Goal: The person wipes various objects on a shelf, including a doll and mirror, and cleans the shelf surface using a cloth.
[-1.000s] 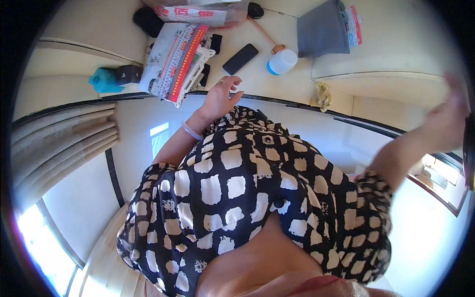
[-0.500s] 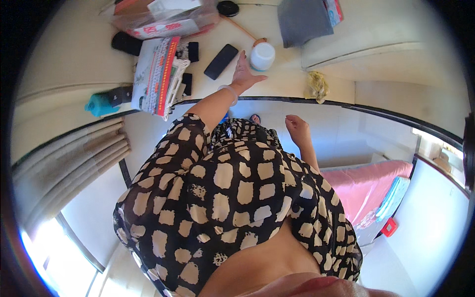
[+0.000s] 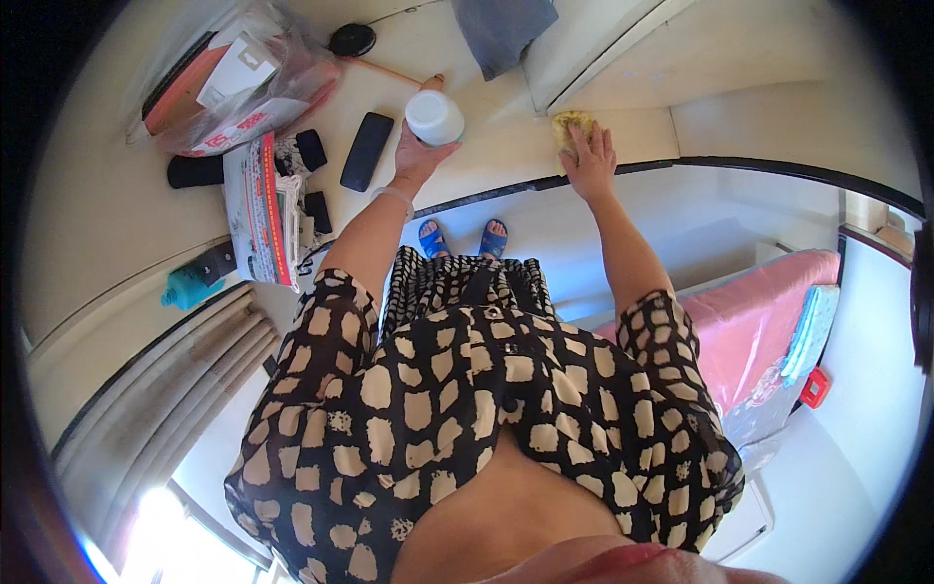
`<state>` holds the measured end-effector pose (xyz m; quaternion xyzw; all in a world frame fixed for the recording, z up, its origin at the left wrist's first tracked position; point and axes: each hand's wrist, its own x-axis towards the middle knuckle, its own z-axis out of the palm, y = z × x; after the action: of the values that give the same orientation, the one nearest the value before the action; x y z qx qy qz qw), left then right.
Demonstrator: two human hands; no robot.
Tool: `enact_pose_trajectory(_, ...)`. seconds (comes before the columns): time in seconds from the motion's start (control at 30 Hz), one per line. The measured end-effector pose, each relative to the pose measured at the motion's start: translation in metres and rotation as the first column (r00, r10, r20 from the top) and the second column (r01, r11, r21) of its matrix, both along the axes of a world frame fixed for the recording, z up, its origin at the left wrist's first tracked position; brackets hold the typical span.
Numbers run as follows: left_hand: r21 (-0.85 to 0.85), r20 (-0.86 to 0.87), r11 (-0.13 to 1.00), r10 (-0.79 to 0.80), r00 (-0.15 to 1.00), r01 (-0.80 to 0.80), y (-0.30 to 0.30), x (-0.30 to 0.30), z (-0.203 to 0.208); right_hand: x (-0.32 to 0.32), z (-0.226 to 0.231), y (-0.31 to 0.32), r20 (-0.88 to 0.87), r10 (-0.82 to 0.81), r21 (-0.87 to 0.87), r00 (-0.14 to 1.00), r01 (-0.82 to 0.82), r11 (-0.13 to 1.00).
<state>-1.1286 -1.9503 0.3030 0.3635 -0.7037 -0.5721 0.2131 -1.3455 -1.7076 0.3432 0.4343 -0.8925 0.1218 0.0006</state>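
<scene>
My left hand (image 3: 418, 159) is closed round the side of a white rounded jar (image 3: 435, 117) on the pale tabletop (image 3: 496, 161), its thumb along the near side. My right hand (image 3: 591, 164) grips a crumpled yellow cloth (image 3: 569, 124) near the table's front edge. Its fingers lie over the cloth and hide part of it. To the left of the jar lies a dark oblong phone-like object (image 3: 367, 152). A thin wooden stick (image 3: 384, 72) with a rounded end (image 3: 434, 83) rests just behind the jar.
Books and papers (image 3: 263, 209) stack at the left beside a plastic-wrapped bundle (image 3: 233, 88). A round black lid-like object (image 3: 352, 40) and a grey cloth (image 3: 501, 34) lie farther back. A teal bottle (image 3: 190, 285) is at the far left, a raised ledge (image 3: 623, 54) at the right.
My left hand has taken hold of the white jar. The right hand has risen from below the table edge onto the yellow cloth. The whole view has shifted and turned.
</scene>
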Motion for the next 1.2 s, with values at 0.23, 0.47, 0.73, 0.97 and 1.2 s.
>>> enact_pose_trajectory(0.23, 0.023, 0.020, 1.000, -0.006, 1.000, 0.006, 0.006, 0.010, 0.024, 0.037, -0.054, -0.045, 0.109, -0.315, -0.279, 0.943, 0.333, 0.901)
enact_pose_trajectory(0.47, 0.109, -0.083, 0.991, 0.084, 0.993, -0.075, 0.033, 0.037, 0.072, 0.079, -0.040, -0.064, 0.127, -0.226, -0.259, 0.966, 0.252, 0.932)
enact_pose_trajectory(0.73, 0.218, -0.206, 0.965, 0.194, 0.959, -0.148, 0.054, 0.039, 0.096, 0.075, -0.001, -0.069, 0.251, 0.055, -0.489, 0.966, 0.077, 0.869)
enact_pose_trajectory(0.97, -0.025, -0.116, 0.996, -0.087, 0.989, 0.084, 0.067, 0.018, 0.137, 0.089, -0.048, -0.112, 0.258, -0.053, -0.311, 0.965, 0.135, 0.941)
enact_pose_trajectory(1.2, -0.309, -0.003, 0.895, -0.338, 0.941, 0.321, 0.076, -0.002, 0.169, 0.081, -0.009, -0.048, 0.337, 0.028, -0.585, 0.941, 0.186, 0.790)
